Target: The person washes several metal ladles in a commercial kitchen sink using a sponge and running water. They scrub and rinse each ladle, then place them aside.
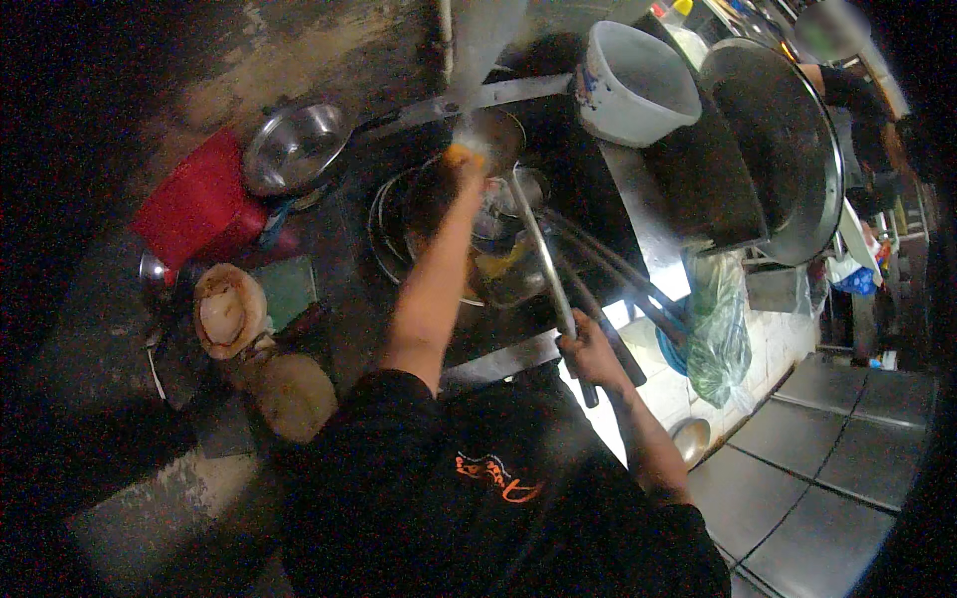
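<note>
My right hand [591, 347] is closed around the handle of a long metal utensil [543, 250], whose far end reaches into the cookware. Stretched forward, my left hand [467, 164] is at an orange item [457, 153], possibly a cloth, near the rim of a dark round pan [499, 138]. Whether its fingers grip the item is too blurred to tell. Below the hands, a metal vessel [516, 280] contains something yellow. More long handles [605, 329] lean beside the utensil. Pale steam or a stream rises past my left hand.
A white plastic bucket [643, 131] and a large round metal pan [830, 187] stand at the right. Leftward are a steel bowl [299, 149], a red container [198, 202] and a pale bowl [250, 299]. A bag of greens [714, 329] hangs at right. Another person [860, 112] is at upper right.
</note>
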{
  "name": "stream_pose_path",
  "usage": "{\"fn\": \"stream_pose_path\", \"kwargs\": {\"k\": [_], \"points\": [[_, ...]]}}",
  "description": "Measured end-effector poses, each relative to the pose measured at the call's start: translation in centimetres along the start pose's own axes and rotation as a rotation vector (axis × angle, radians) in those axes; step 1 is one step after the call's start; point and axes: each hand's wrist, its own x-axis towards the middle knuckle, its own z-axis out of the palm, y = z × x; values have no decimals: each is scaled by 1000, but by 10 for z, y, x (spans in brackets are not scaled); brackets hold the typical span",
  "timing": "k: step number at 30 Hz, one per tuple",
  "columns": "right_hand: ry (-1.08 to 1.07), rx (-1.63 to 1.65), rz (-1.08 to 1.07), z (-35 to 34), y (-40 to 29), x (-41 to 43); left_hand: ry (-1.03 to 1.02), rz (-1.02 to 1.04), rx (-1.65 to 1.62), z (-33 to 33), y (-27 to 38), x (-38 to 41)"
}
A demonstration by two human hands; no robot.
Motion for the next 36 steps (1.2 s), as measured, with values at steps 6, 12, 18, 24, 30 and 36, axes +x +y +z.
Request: {"fn": "stream_pose_path", "kwargs": {"k": [6,12,18,24,30,36], "points": [[62,-168,-116,-17,-1,-25,-608,762,1482,26,75,-11],[83,-277,-87,-17,-25,-18,-620,1088,1558,33,115,52],[24,195,-41,-15,-25,-28,-478,475,1134,50,118,16],[3,-278,-122,-18,-30,-22,-577,653,1552,41,143,30],[110,-575,-132,-38,-16,-4,-999,978,1591,78,125,9],[5,-185,-12,-44,-43,-31,-868,862,1227,54,136,-18]]}}
